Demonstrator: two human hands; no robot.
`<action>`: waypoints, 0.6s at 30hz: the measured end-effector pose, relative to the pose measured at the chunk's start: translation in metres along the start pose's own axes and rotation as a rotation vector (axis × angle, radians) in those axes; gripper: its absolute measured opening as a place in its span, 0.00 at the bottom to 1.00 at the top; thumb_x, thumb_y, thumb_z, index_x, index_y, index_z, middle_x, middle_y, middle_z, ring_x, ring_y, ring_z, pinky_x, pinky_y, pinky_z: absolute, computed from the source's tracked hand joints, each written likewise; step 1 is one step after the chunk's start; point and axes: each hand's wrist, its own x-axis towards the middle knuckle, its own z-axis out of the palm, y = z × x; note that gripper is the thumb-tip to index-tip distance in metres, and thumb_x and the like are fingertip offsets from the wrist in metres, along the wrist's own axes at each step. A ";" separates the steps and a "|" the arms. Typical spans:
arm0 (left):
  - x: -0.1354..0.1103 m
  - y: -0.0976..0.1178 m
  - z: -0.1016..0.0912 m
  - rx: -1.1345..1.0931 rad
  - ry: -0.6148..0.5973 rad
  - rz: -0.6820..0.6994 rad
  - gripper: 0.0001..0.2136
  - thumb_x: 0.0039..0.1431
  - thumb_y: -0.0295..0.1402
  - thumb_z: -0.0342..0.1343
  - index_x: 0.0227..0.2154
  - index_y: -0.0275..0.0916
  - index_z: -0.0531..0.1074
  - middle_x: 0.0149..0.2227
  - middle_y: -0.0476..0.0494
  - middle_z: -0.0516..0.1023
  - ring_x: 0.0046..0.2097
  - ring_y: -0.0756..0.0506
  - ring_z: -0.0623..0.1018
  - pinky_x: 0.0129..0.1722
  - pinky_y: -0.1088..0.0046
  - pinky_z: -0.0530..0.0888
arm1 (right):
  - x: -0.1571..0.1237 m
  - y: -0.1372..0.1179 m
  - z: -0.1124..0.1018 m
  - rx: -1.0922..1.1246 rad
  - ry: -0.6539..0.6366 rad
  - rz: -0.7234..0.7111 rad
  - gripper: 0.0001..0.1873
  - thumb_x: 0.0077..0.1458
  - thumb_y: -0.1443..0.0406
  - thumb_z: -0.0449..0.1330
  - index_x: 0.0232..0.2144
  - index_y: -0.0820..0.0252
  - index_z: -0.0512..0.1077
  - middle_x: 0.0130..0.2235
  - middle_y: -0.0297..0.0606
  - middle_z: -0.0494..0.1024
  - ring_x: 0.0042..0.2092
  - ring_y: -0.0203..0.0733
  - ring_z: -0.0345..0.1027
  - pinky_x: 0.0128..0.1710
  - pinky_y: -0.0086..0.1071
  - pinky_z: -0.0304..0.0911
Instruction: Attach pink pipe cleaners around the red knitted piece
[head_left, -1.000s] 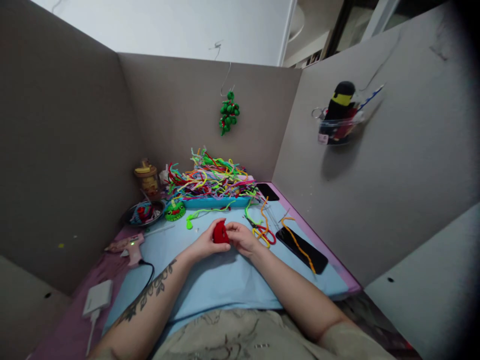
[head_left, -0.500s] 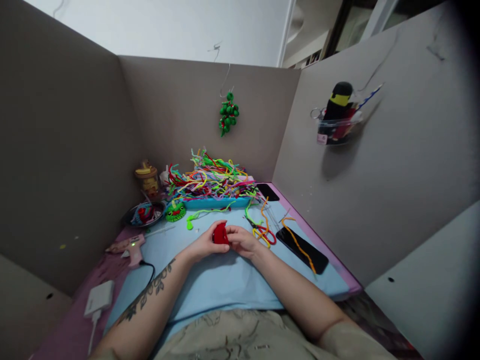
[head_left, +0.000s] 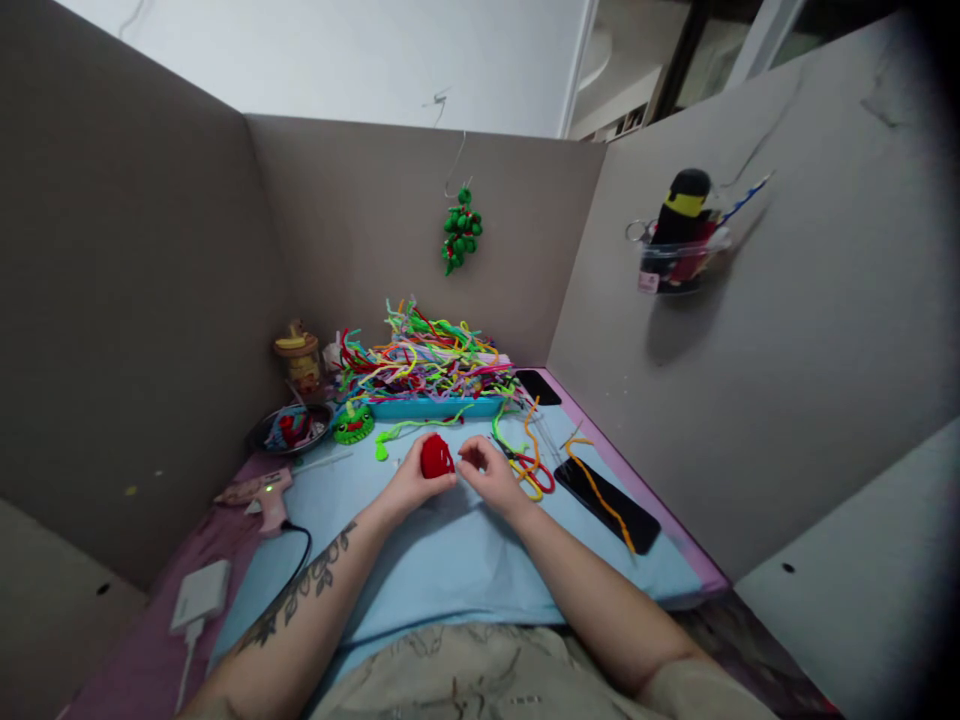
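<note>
shaping step, i judge: left hand (head_left: 411, 483) grasps the red pipe-cleaner ball (head_left: 436, 458) in its fingers at frame centre, low over the counter (head_left: 450, 565). right hand (head_left: 489, 474) curls just beside it, and i cannot tell its grip. next calls for a two-handed pinch.

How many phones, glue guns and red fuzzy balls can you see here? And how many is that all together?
black phones: 2
pink glue gun: 1
red fuzzy ball, held in the left hand: 1
Total: 4
</note>
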 end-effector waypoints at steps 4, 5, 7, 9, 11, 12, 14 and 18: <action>0.005 -0.010 0.005 0.084 0.164 0.086 0.39 0.37 0.38 0.66 0.54 0.37 0.56 0.49 0.39 0.67 0.50 0.40 0.69 0.52 0.59 0.64 | -0.005 -0.004 0.010 -0.182 0.022 -0.115 0.08 0.45 0.68 0.58 0.33 0.58 0.68 0.33 0.34 0.68 0.32 0.36 0.62 0.32 0.29 0.58; 0.005 -0.011 0.006 0.087 0.176 0.098 0.39 0.37 0.38 0.66 0.54 0.38 0.56 0.49 0.38 0.67 0.50 0.39 0.69 0.52 0.59 0.64 | -0.005 -0.003 0.012 -0.149 0.042 -0.085 0.09 0.46 0.67 0.57 0.34 0.58 0.67 0.34 0.34 0.69 0.33 0.36 0.63 0.33 0.29 0.59; 0.003 -0.011 0.008 0.089 0.177 0.118 0.39 0.37 0.38 0.66 0.54 0.38 0.56 0.49 0.38 0.67 0.51 0.39 0.68 0.53 0.59 0.63 | -0.003 0.001 0.014 -0.019 0.071 0.000 0.09 0.48 0.66 0.57 0.35 0.57 0.65 0.36 0.35 0.70 0.35 0.37 0.64 0.34 0.30 0.61; 0.002 -0.009 0.009 0.109 0.162 0.139 0.39 0.36 0.39 0.66 0.54 0.38 0.57 0.49 0.38 0.66 0.52 0.39 0.67 0.53 0.58 0.63 | 0.000 0.005 0.013 0.139 0.069 0.072 0.10 0.47 0.64 0.58 0.35 0.57 0.65 0.36 0.35 0.70 0.36 0.38 0.65 0.36 0.31 0.62; 0.000 -0.007 0.009 0.171 0.145 0.165 0.40 0.35 0.39 0.67 0.54 0.38 0.57 0.51 0.37 0.65 0.54 0.38 0.65 0.54 0.57 0.61 | 0.004 0.009 0.010 0.253 0.050 0.117 0.12 0.46 0.63 0.60 0.35 0.57 0.66 0.34 0.35 0.71 0.36 0.38 0.66 0.37 0.31 0.62; 0.000 -0.007 0.009 0.213 0.138 0.180 0.40 0.35 0.40 0.67 0.54 0.38 0.57 0.52 0.37 0.64 0.54 0.37 0.64 0.55 0.57 0.61 | 0.005 0.011 0.009 0.289 0.038 0.137 0.12 0.46 0.62 0.61 0.34 0.58 0.67 0.33 0.34 0.72 0.35 0.38 0.66 0.36 0.31 0.62; -0.001 -0.008 0.009 0.296 0.120 0.205 0.41 0.36 0.40 0.66 0.54 0.38 0.56 0.53 0.36 0.62 0.55 0.36 0.63 0.55 0.55 0.60 | 0.006 0.013 0.007 0.333 0.015 0.175 0.10 0.45 0.61 0.62 0.31 0.59 0.68 0.29 0.33 0.71 0.31 0.37 0.65 0.33 0.31 0.61; -0.001 -0.009 0.009 0.386 0.084 0.226 0.41 0.38 0.40 0.65 0.56 0.38 0.53 0.54 0.34 0.60 0.56 0.36 0.62 0.55 0.55 0.60 | 0.005 0.009 0.007 0.465 -0.025 0.245 0.09 0.43 0.64 0.62 0.31 0.59 0.69 0.30 0.32 0.72 0.31 0.36 0.65 0.33 0.29 0.60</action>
